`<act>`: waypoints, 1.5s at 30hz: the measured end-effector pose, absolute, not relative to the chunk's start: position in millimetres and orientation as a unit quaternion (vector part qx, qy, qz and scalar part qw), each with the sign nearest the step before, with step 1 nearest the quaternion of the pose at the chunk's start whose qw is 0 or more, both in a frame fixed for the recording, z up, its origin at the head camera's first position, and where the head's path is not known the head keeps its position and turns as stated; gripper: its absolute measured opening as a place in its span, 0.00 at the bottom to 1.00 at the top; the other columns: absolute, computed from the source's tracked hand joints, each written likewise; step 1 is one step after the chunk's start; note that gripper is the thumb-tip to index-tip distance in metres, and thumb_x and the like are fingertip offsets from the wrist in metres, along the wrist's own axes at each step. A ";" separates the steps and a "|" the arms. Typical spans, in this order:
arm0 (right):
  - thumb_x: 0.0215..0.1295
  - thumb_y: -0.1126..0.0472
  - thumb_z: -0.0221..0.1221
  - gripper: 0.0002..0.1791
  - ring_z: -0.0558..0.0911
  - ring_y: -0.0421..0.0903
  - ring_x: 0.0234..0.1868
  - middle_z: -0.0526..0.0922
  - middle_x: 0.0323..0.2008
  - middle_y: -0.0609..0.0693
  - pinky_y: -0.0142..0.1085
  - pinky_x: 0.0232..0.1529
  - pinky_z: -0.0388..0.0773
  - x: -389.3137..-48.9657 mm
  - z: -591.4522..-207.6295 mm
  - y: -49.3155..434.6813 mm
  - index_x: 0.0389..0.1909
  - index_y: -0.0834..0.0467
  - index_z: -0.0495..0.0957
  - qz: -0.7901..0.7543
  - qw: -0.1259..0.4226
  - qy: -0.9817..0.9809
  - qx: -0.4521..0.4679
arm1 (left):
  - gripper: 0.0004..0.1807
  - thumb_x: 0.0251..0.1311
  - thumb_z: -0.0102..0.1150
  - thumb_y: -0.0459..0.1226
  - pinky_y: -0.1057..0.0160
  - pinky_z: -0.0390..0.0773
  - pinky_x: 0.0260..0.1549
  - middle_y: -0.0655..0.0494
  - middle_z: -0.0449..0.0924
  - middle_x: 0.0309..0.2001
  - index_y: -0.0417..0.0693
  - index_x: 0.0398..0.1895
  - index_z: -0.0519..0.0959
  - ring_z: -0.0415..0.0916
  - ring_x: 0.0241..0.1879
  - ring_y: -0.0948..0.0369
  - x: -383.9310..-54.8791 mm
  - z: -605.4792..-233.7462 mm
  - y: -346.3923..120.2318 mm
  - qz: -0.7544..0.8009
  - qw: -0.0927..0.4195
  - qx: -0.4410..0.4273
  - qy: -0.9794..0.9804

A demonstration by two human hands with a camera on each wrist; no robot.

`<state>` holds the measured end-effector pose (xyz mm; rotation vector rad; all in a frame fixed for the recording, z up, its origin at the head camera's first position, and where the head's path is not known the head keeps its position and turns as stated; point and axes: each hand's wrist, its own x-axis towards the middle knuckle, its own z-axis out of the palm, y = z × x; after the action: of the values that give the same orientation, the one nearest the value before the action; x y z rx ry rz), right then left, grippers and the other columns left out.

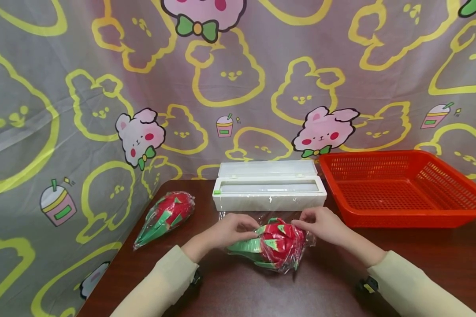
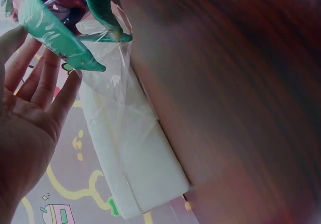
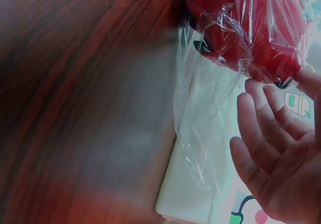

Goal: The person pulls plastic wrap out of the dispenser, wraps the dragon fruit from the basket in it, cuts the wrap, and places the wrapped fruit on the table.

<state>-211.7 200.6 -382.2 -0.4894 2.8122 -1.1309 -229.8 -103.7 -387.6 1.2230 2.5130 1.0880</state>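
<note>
A red dragon fruit (image 1: 279,242) with green scales, loosely wrapped in clear cling film (image 3: 198,148), is between the hands over the table. My left hand (image 1: 238,229) holds its green leafy end, thumb and forefinger on the film-covered scales. At the red end, my right hand (image 1: 321,224) holds the fruit with its thumb and fingertips. Whether each hand grips fruit or only film is hard to tell. Loose film trails from the fruit toward a white cling film dispenser box (image 1: 269,202), its lid raised, just behind. Another film-wrapped dragon fruit (image 1: 168,215) lies to the left.
A red plastic basket (image 1: 404,215) stands at the back right, beside the dispenser. The dark wooden table (image 1: 262,295) meets a cartoon-printed curtain (image 1: 238,79) behind and on the left.
</note>
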 end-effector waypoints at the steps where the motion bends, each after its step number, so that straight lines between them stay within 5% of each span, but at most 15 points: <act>1: 0.62 0.42 0.62 0.18 0.75 0.48 0.23 0.79 0.20 0.50 0.37 0.24 0.74 -212.9 -382.6 200.4 0.25 0.51 0.81 -0.377 0.042 0.911 -0.164 | 0.11 0.62 0.65 0.39 0.67 0.76 0.48 0.62 0.83 0.45 0.51 0.46 0.84 0.77 0.47 0.67 -229.9 -387.8 -103.5 0.363 0.071 0.405 0.836; 10: 0.68 0.46 0.57 0.21 0.76 0.51 0.21 0.78 0.18 0.58 0.44 0.25 0.77 -220.4 -389.4 204.2 0.23 0.58 0.77 -0.445 0.118 0.870 -0.179 | 0.12 0.61 0.65 0.40 0.65 0.76 0.48 0.65 0.82 0.45 0.52 0.47 0.84 0.77 0.46 0.67 -231.5 -388.1 -103.6 0.375 0.098 0.373 0.843; 16: 0.69 0.45 0.56 0.18 0.75 0.48 0.28 0.79 0.24 0.51 0.39 0.29 0.74 -216.6 -382.2 207.8 0.32 0.55 0.81 -0.411 0.044 0.895 -0.166 | 0.17 0.63 0.63 0.42 0.62 0.77 0.44 0.64 0.82 0.46 0.51 0.54 0.81 0.78 0.43 0.66 -229.7 -381.9 -108.1 0.389 0.118 0.335 0.850; 22: 0.62 0.56 0.66 0.04 0.77 0.44 0.34 0.82 0.33 0.42 0.36 0.36 0.77 -198.8 -375.1 215.9 0.35 0.50 0.82 -0.401 -0.056 0.887 -0.223 | 0.12 0.62 0.64 0.37 0.59 0.79 0.44 0.60 0.84 0.43 0.48 0.49 0.83 0.79 0.42 0.66 -224.1 -380.7 -113.4 0.419 0.028 0.371 0.828; 29: 0.55 0.63 0.71 0.11 0.78 0.41 0.36 0.81 0.36 0.40 0.36 0.33 0.80 -181.6 -377.1 214.2 0.37 0.46 0.83 -0.418 -0.098 0.817 -0.384 | 0.12 0.55 0.70 0.32 0.64 0.79 0.41 0.57 0.82 0.45 0.45 0.44 0.85 0.78 0.46 0.63 -206.5 -383.6 -103.9 0.371 -0.097 0.509 0.771; 35: 0.54 0.62 0.72 0.12 0.77 0.40 0.42 0.79 0.39 0.40 0.35 0.41 0.79 -180.0 -381.3 205.4 0.39 0.46 0.85 -0.386 -0.092 0.792 -0.464 | 0.14 0.54 0.72 0.39 0.67 0.71 0.54 0.58 0.78 0.51 0.51 0.45 0.86 0.72 0.54 0.63 -197.1 -383.2 -91.0 0.287 -0.108 0.537 0.786; 45: 0.52 0.56 0.74 0.14 0.74 0.39 0.44 0.74 0.42 0.37 0.34 0.42 0.79 -180.9 -387.0 205.3 0.39 0.42 0.85 -0.357 -0.078 0.807 -0.463 | 0.04 0.54 0.72 0.40 0.69 0.73 0.48 0.60 0.80 0.44 0.53 0.32 0.87 0.74 0.48 0.64 -196.1 -380.3 -83.6 0.249 -0.147 0.545 0.787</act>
<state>-180.9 205.3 -387.0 -1.5328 2.6694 -1.1823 -196.1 -83.6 -380.3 1.8940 2.7346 0.8666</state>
